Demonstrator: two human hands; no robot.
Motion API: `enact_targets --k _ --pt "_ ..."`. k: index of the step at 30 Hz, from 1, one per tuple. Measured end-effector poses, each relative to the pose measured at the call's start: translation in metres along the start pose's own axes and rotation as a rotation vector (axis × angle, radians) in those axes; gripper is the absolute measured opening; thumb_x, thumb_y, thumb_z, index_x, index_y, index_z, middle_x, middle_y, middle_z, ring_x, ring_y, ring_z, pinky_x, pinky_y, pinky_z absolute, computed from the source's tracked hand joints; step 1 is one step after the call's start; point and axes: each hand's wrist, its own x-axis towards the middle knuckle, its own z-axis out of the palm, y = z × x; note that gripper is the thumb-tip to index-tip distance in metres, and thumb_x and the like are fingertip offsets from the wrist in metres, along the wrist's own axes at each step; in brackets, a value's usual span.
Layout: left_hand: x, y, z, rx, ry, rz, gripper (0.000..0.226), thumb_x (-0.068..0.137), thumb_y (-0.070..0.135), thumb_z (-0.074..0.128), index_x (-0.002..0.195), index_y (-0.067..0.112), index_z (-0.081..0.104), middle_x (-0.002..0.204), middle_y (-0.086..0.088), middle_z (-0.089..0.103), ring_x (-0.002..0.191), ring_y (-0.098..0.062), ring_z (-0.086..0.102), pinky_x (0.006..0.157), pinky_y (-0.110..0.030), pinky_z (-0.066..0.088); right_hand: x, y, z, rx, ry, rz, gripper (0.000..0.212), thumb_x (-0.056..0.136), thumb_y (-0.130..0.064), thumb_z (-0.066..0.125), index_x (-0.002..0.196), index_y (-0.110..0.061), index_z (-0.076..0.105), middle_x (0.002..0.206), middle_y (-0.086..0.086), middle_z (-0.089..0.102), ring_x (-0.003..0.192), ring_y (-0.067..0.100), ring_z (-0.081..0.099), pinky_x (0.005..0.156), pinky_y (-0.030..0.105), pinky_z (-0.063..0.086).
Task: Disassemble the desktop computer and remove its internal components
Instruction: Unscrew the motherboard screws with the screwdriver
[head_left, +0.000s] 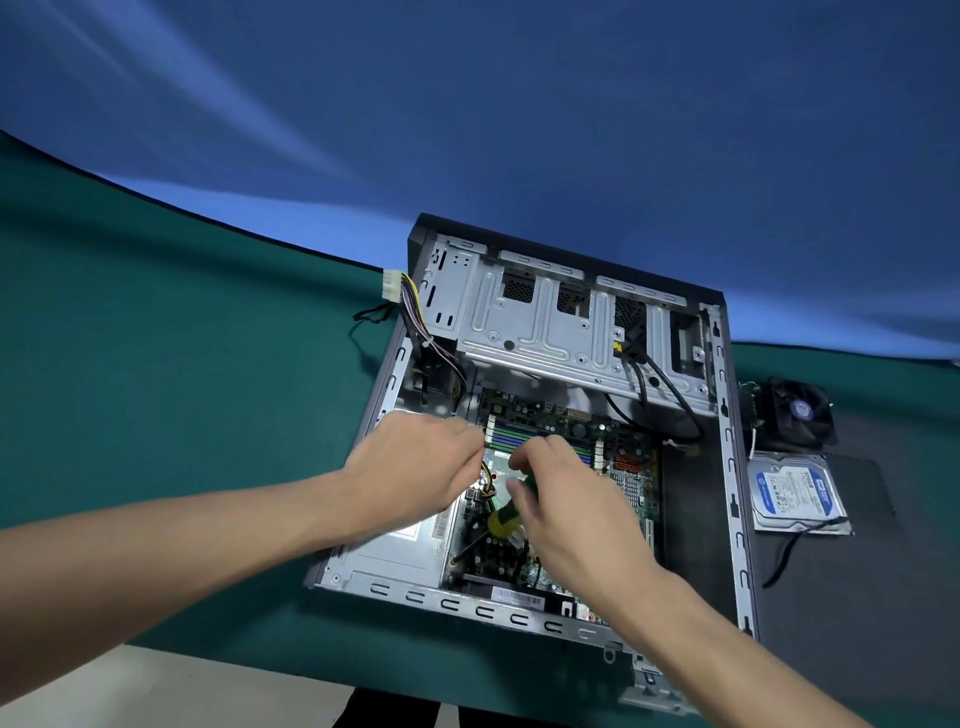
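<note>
Nearest, our right hand (563, 512) grips a green-and-yellow screwdriver (506, 517) over the motherboard (626, 480). Our left hand (415, 467), fingers curled, pinches cables; which ones we cannot tell. The open computer case (727, 467) lies on the green table (182, 364). Beyond it, to the right: hard drive (797, 491), then fan (800, 413).

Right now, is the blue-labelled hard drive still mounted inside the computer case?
No, the hard drive lies outside the computer case, on the dark panel to its right, just in front of a loose fan.
</note>
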Motion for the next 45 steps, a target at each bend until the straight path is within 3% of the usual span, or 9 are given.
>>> enact_targets --k 7,12,18,23,26,32,38,42,45 --pt "0.000 0.001 0.000 -0.017 0.000 0.024 0.025 0.080 0.026 0.057 0.058 0.019 0.048 0.050 0.007 0.050 0.039 -0.015 0.047 0.037 -0.020 0.030 -0.004 0.003 0.002 0.040 0.038 0.013 0.017 0.096 -0.034 0.044 0.112 -0.026 0.042 0.111 -0.009 0.041 0.079 0.019 0.053 0.068 0.033 0.039" --pt "0.000 0.000 0.000 -0.020 -0.003 0.017 0.028 0.086 0.028 0.045 0.059 0.019 0.047 0.051 0.008 0.048 0.039 -0.013 0.044 0.037 -0.021 0.029 -0.008 0.007 0.007 0.048 0.028 -0.035 0.026 0.086 -0.021 0.055 0.108 -0.025 0.042 0.114 -0.010 0.033 0.096 0.016 0.044 0.070 0.028 0.037" --pt "0.000 0.000 -0.001 -0.009 -0.016 0.014 0.029 0.086 0.030 0.039 0.060 0.020 0.047 0.051 0.008 0.049 0.039 -0.013 0.045 0.038 -0.021 0.027 -0.007 0.011 0.007 0.121 0.066 -0.040 0.025 0.087 -0.017 0.052 0.108 -0.027 0.042 0.105 -0.013 0.032 0.087 0.012 0.042 0.066 0.026 0.026" --pt "0.000 0.000 -0.001 -0.028 -0.007 0.022 0.028 0.086 0.028 0.044 0.060 0.020 0.047 0.051 0.007 0.050 0.039 -0.014 0.045 0.037 -0.021 0.028 -0.006 0.009 0.003 0.139 0.072 -0.048 0.013 0.094 -0.033 0.047 0.105 -0.029 0.042 0.105 -0.012 0.046 0.083 0.017 0.056 0.072 0.034 0.044" --pt "0.000 0.001 -0.001 -0.033 0.000 0.027 0.028 0.086 0.028 0.043 0.059 0.020 0.047 0.051 0.007 0.050 0.039 -0.014 0.044 0.037 -0.021 0.028 -0.005 0.009 0.003 0.180 0.008 -0.088 0.027 0.084 -0.019 0.057 0.099 -0.032 0.037 0.101 -0.013 0.035 0.077 0.012 0.045 0.063 0.029 0.035" --pt "-0.001 0.002 -0.006 -0.067 -0.065 -0.003 0.024 0.090 0.030 0.040 0.078 0.015 0.055 0.068 0.003 0.056 0.037 -0.011 0.037 0.031 -0.023 0.030 -0.004 0.015 0.005 0.271 0.104 -0.005 0.009 0.093 -0.025 0.052 0.095 -0.031 0.045 0.096 -0.015 0.045 0.077 0.003 0.050 0.068 0.025 0.038" --pt "0.004 0.000 -0.007 0.020 -0.084 0.216 0.019 0.087 0.025 0.050 0.077 0.015 0.063 0.075 0.002 0.054 0.064 -0.014 0.049 0.050 -0.025 0.039 -0.005 0.045 -0.008 0.492 0.198 0.172 0.019 0.087 -0.014 0.057 0.079 -0.030 0.051 0.087 -0.011 0.052 0.070 -0.011 0.049 0.054 0.011 0.038" --pt "0.022 0.013 -0.004 0.142 -0.300 0.345 0.008 0.081 0.026 0.063 0.081 0.018 0.066 0.081 0.003 0.059 0.082 -0.016 0.047 0.074 -0.031 0.040 -0.010 0.069 -0.003 0.564 0.312 0.272 0.018 0.084 -0.015 0.060 0.076 -0.030 0.055 0.081 -0.012 0.055 0.062 -0.005 0.050 0.050 0.013 0.035" --pt "0.033 0.035 0.006 0.192 -0.676 0.382 0.009 0.083 0.009 0.059 0.089 0.009 0.065 0.091 -0.004 0.062 0.095 -0.022 0.049 0.081 -0.036 0.039 -0.012 0.085 0.007 0.713 0.382 0.374 0.018 0.084 -0.012 0.061 0.076 -0.028 0.058 0.066 -0.011 0.060 0.042 0.003 0.046 0.040 0.015 0.037"
